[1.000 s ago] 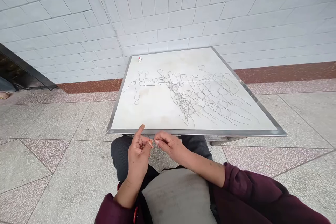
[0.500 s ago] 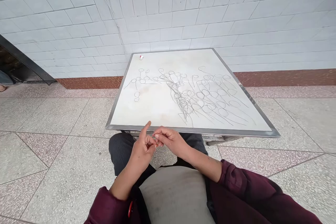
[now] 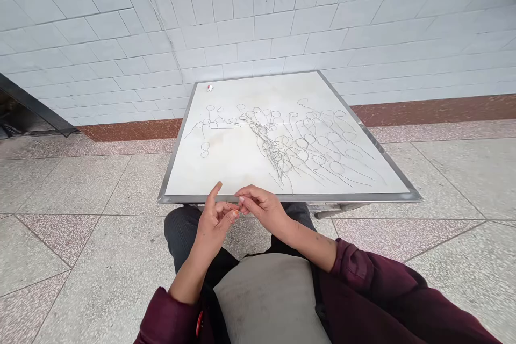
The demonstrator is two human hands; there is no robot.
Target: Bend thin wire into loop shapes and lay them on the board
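Observation:
My left hand (image 3: pixel 212 224) is just off the table's near edge, index finger raised and the thumb pinched against the other fingers. A thin dark wire (image 3: pixel 228 203) curves out at its fingertips, with a small orange-red spot beside it. My right hand (image 3: pixel 264 210) meets it there, thumb and fingers pinched on the same wire; most of the wire is hidden by the fingers. Ahead of both hands, many thin wires with looped ends (image 3: pixel 278 153) lie tangled across the white tabletop (image 3: pixel 217 174), densest right of the middle.
A grey metal rim (image 3: pixel 355 197) edges the table. Near its far left corner sits a small white and red object (image 3: pixel 210 88). Behind stands a white tiled wall (image 3: pixel 237 37) with a hanging cord (image 3: pixel 161 19). My knees (image 3: pixel 179 228) are under the near edge.
Both hands have risen slightly and their fingertips have drawn a little apart, still pinching. An orange-red spot now shows between them. The view has shifted slightly; the wires on the table look unchanged.

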